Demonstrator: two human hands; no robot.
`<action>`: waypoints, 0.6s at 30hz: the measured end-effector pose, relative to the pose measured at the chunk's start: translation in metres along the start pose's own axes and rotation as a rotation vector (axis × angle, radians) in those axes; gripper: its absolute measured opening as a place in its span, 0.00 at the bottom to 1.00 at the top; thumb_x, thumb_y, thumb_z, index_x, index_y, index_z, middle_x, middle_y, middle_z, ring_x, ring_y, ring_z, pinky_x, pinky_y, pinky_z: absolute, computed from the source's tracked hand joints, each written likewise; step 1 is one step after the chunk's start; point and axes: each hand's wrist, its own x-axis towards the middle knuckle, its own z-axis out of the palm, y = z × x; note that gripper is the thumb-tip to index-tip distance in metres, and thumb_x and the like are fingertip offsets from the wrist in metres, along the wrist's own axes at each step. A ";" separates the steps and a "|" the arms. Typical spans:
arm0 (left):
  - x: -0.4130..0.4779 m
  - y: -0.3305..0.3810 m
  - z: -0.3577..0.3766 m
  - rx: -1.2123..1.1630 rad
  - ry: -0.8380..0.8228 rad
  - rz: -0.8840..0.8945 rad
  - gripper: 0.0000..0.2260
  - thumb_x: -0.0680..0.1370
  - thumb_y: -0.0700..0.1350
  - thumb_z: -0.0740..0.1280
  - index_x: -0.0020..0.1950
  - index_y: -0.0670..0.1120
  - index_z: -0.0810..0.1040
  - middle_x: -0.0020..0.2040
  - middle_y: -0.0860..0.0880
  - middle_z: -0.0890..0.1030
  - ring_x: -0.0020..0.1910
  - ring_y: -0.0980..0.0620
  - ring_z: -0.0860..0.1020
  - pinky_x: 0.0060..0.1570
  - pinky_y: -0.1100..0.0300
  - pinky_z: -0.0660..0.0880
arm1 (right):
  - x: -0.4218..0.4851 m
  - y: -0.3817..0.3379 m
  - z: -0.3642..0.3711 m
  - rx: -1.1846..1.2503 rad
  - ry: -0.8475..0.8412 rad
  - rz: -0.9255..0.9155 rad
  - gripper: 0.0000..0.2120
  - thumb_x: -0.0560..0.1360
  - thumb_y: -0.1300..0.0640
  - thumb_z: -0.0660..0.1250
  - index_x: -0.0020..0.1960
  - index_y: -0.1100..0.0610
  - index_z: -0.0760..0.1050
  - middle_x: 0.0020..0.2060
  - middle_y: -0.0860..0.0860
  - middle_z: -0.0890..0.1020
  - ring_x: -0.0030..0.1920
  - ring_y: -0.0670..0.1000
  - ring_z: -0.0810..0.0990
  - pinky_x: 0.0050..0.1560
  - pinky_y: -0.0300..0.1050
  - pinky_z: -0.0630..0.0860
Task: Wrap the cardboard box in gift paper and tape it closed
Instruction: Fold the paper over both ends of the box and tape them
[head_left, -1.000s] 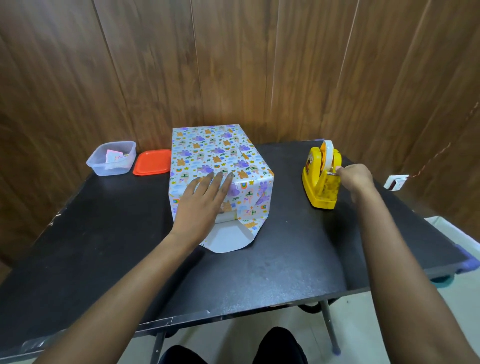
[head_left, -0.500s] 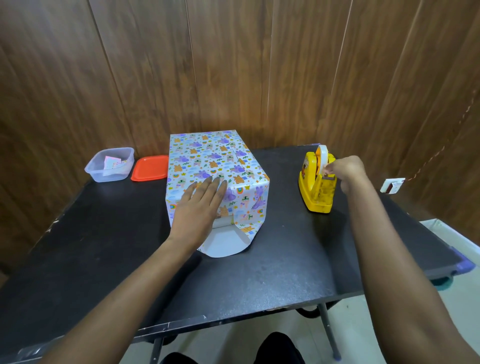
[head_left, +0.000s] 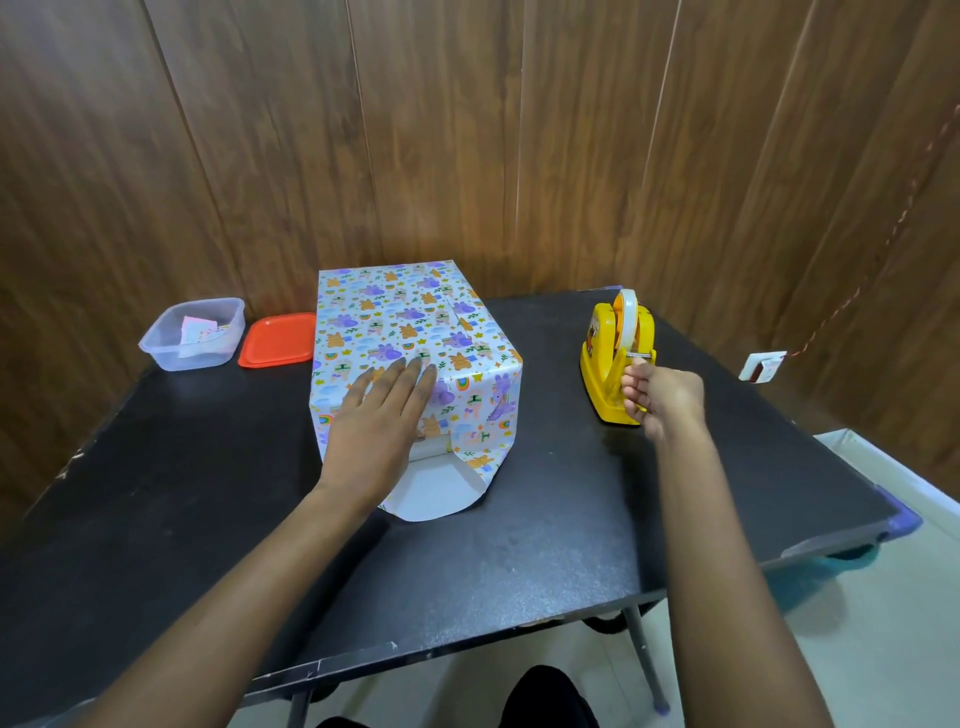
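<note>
Cardboard box (head_left: 410, 322), wrapped in white gift paper (head_left: 491, 410) printed with purple and orange animals, stands on a black rectangular table (head_left: 208, 493). A rounded white paper flap (head_left: 431, 493) lies unfolded on the table at the box's near end. The left hand (head_left: 382, 421) presses flat on the box's near face, fingers straight and together. Right of the box stands a yellow plastic tape dispenser (head_left: 602, 374). The right hand (head_left: 660, 395) is at the dispenser's cutter, fingertips pinched together; whether tape lies between them cannot be told. Left of the box lie an orange square plastic lid (head_left: 278, 340) and, beyond it, a clear plastic container (head_left: 171, 343).
</note>
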 end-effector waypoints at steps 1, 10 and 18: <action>0.000 0.000 0.000 -0.003 0.001 -0.002 0.34 0.62 0.44 0.80 0.65 0.39 0.74 0.63 0.41 0.77 0.59 0.42 0.78 0.58 0.45 0.73 | 0.000 0.002 0.000 0.015 0.002 -0.018 0.12 0.78 0.59 0.64 0.36 0.59 0.75 0.31 0.51 0.76 0.30 0.46 0.73 0.32 0.38 0.70; 0.000 0.000 -0.001 -0.008 0.001 -0.008 0.33 0.62 0.43 0.80 0.65 0.39 0.74 0.63 0.41 0.77 0.59 0.42 0.78 0.58 0.45 0.73 | 0.003 0.008 -0.001 0.049 0.029 -0.076 0.12 0.78 0.60 0.63 0.35 0.58 0.74 0.29 0.52 0.75 0.28 0.47 0.73 0.30 0.38 0.72; -0.002 0.000 -0.001 -0.005 0.013 -0.013 0.33 0.62 0.42 0.79 0.66 0.39 0.73 0.64 0.41 0.77 0.60 0.42 0.78 0.59 0.45 0.73 | -0.012 0.034 0.002 0.480 -0.189 0.191 0.10 0.79 0.65 0.59 0.40 0.62 0.73 0.31 0.54 0.79 0.33 0.47 0.76 0.33 0.38 0.78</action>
